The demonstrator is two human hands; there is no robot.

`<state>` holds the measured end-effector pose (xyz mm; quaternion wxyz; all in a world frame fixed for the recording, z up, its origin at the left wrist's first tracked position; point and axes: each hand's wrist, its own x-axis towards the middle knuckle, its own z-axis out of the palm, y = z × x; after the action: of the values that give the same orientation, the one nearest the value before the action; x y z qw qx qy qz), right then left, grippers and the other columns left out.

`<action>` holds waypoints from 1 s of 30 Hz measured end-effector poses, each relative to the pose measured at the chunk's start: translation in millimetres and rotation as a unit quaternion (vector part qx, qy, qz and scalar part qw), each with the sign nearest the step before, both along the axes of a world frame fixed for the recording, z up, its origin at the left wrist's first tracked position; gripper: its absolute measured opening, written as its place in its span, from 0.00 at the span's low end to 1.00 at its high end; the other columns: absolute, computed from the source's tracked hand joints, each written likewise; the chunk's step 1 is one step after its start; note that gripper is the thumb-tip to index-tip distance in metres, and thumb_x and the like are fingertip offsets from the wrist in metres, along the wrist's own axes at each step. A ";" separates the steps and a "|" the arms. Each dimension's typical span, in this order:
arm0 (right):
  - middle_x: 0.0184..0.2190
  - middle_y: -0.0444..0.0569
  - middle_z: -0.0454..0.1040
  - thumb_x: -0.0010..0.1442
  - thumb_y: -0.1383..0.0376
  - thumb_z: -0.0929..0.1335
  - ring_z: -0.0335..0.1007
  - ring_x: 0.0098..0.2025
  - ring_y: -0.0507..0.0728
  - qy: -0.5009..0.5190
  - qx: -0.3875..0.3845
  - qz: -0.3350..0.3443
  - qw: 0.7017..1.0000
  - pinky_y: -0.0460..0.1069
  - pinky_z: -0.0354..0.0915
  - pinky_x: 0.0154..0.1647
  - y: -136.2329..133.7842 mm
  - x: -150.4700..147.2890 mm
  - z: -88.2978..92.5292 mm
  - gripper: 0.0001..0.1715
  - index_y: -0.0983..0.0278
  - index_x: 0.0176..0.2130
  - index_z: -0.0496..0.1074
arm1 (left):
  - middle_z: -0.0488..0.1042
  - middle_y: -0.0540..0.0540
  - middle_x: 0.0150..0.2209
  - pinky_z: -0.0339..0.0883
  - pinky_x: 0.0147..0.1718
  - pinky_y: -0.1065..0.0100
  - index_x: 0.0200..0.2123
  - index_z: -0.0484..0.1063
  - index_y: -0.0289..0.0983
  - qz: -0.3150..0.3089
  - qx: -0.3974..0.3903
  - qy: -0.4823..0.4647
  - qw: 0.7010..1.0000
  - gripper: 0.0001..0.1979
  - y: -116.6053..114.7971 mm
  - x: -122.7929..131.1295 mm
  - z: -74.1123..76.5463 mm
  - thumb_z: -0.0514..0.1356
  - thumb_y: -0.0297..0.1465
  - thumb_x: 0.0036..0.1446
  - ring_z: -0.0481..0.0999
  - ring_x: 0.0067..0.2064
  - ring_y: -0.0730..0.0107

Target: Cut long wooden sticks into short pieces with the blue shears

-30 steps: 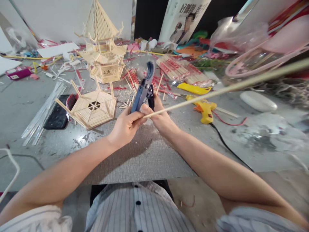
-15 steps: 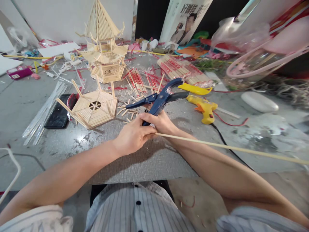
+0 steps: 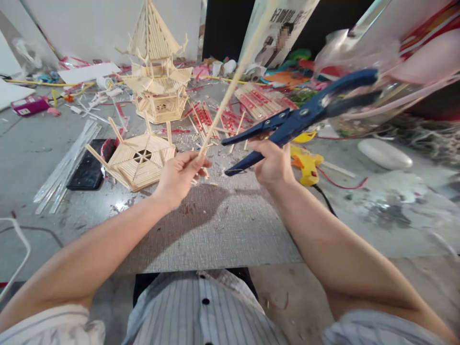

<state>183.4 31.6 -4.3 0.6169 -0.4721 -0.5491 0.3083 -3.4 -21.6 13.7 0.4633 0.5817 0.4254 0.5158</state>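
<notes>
Slender wooden stick (image 3: 224, 103) between left fingers (image 3: 193, 165), curved blue tool (image 3: 295, 123) in right fingers (image 3: 269, 150)

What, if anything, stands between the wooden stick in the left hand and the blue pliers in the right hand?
Nothing visible; an open gap separates the wooden stick from the blue pliers, above the table.

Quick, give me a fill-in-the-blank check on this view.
The right hand grips a plier-like tool coloured ____.
The left hand holds a long, thin wooden ____.
The glue gun lies nearer the ____ hand.
Between pagoda model and hexagonal base, the taller is the ____.
Missing words: blue; stick; right; pagoda model.
</notes>
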 end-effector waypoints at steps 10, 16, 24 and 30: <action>0.27 0.48 0.69 0.41 0.61 0.68 0.66 0.36 0.63 -0.380 -0.058 0.034 0.923 0.63 0.58 0.45 3.1 20.9 18.6 0.15 0.62 0.32 0.66 | 0.69 0.52 0.19 0.58 0.14 0.77 0.27 0.65 0.35 -0.011 -0.092 -0.049 0.994 0.10 5.8 -1.7 2.8 0.51 0.30 0.60 0.64 0.16 0.83; 0.38 0.56 0.72 0.40 0.60 0.68 0.66 0.46 0.69 -0.472 -0.013 0.050 0.880 0.72 0.38 0.56 0.3 11.5 9.2 0.29 0.65 0.44 0.66 | 0.69 0.53 0.20 0.58 0.14 0.78 0.26 0.63 0.36 -0.004 -0.063 -0.041 0.997 0.11 8.3 -3.9 1.1 0.49 0.31 0.60 0.63 0.16 0.84; 0.44 0.56 0.69 0.37 0.63 0.69 0.63 0.50 0.67 -0.462 0.018 0.104 0.880 0.61 0.57 0.53 1.4 10.9 4.2 0.37 0.64 0.50 0.65 | 0.68 0.52 0.20 0.57 0.15 0.78 0.26 0.63 0.36 -0.021 -0.039 0.025 0.999 0.12 8.4 -5.9 -0.7 0.51 0.34 0.60 0.63 0.16 0.84; 0.46 0.54 0.71 0.38 0.64 0.68 0.65 0.49 0.65 -0.452 0.024 0.134 0.881 0.59 0.59 0.53 -3.0 7.5 5.5 0.35 0.64 0.49 0.67 | 0.68 0.52 0.20 0.57 0.15 0.78 0.26 0.63 0.35 -0.050 -0.038 0.074 0.995 0.11 9.0 -6.3 -2.9 0.51 0.32 0.59 0.63 0.16 0.85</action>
<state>191.0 28.5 1.3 0.2655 -0.4668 -0.8338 0.1277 -9.7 -12.5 10.8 0.4781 0.6205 0.4479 0.4309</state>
